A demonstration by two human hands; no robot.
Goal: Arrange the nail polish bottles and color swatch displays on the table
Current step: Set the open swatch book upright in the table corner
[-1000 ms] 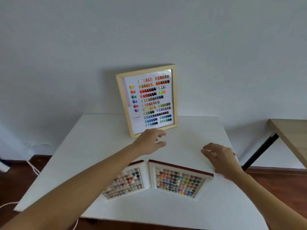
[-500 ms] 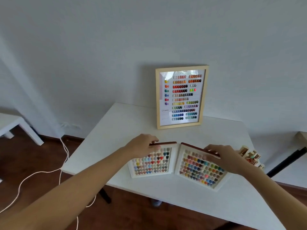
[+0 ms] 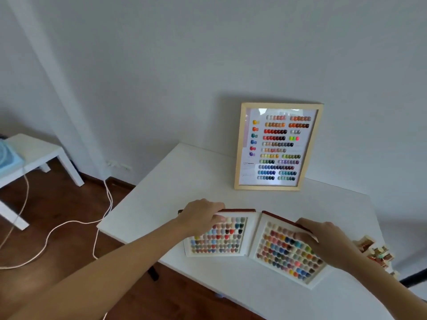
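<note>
Two white swatch trays with red-brown back edges lie side by side on the white table (image 3: 184, 181). My left hand (image 3: 201, 215) grips the far left corner of the left swatch tray (image 3: 219, 241). Over the far edge of the right swatch tray (image 3: 286, 252) curls my right hand (image 3: 323, 241), holding it. A wood-framed colour chart (image 3: 275, 146) leans upright against the wall at the back of the table. Small nail polish bottles or boxes (image 3: 376, 252) sit at the table's right edge, partly hidden behind my right wrist.
A low white side table (image 3: 34, 153) with a light blue object stands to the left. White cables (image 3: 69, 225) trail over the wooden floor near the table's left corner. A dark table leg (image 3: 413, 277) shows at the right.
My left hand came back from the framed chart and both hands closed on the far edges of the two swatch trays. The view swung left, showing the side table and cables.
</note>
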